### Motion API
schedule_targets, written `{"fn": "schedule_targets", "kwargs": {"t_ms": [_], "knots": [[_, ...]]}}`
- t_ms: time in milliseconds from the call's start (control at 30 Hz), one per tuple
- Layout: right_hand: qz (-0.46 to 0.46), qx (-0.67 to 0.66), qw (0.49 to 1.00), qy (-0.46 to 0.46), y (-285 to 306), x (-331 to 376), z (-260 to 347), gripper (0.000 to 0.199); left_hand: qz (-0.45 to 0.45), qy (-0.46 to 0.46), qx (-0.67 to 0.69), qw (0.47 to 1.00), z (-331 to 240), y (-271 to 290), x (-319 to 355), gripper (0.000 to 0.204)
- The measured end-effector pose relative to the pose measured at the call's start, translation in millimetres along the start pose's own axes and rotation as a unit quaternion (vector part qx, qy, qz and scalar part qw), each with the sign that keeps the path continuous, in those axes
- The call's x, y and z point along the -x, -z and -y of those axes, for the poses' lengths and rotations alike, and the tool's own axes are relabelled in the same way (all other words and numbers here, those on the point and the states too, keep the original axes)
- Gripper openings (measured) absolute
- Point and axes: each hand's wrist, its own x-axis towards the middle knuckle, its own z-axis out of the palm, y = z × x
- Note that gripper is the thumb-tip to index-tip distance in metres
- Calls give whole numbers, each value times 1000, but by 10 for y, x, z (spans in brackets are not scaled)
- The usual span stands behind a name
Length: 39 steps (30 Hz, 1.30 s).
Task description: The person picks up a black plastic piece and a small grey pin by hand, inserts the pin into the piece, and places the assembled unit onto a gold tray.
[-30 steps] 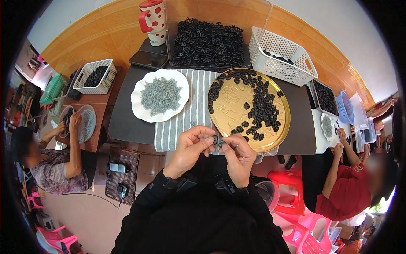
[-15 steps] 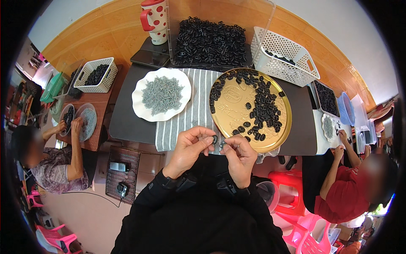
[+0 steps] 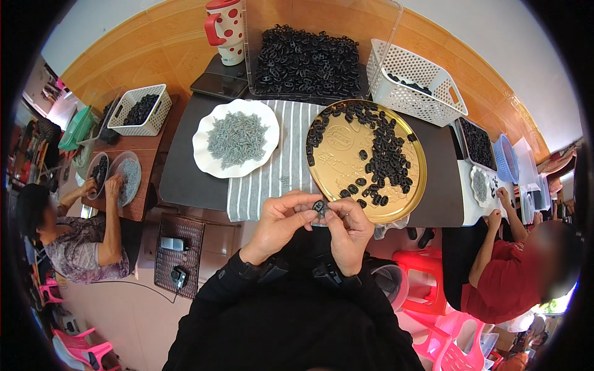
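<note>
Over the near edge of the striped cloth, my left hand (image 3: 281, 224) pinches a small black oval plastic piece with holes (image 3: 318, 206) between thumb and fingers. My right hand (image 3: 348, 234) meets it from the other side, thumb and forefinger closed on a tiny grey part (image 3: 323, 213) set against the black piece. The fingertips partly cover both, so how far they fit together cannot be told. Just beyond, a round gold tray (image 3: 346, 157) carries many similar black pieces (image 3: 388, 154). On the left, a white scalloped plate (image 3: 203, 151) holds a heap of small grey parts (image 3: 238, 139).
A clear bin of black pieces (image 3: 309, 62) stands at the back, beside a spotted tumbler (image 3: 229, 37) and a white perforated basket (image 3: 402, 99). A person sits at the left (image 3: 86, 247) and another at the right (image 3: 513, 272). Red stools (image 3: 424, 278) stand below right.
My hands have come together: the black piece has turned its flat face up and now touches the grey part, where before there was a small gap.
</note>
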Motion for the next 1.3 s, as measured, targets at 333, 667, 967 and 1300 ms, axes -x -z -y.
{"fn": "schedule_targets", "kwargs": {"t_ms": [333, 667, 967, 1300], "knots": [[-2, 8, 1000, 1, 11, 9, -2, 13, -38, 9, 70, 997, 106, -52, 33, 29], [-3, 10, 1000, 11, 44, 26, -41, 12, -73, -8, 79, 994, 128, -114, 61, 26], [-27, -3, 999, 16, -8, 47, -26, 12, -73, -22, 81, 994, 154, -121, 82, 25], [-35, 4, 999, 30, 5, 71, -5, 12, -66, -27, 59, 996, 136, -146, 100, 24]]}}
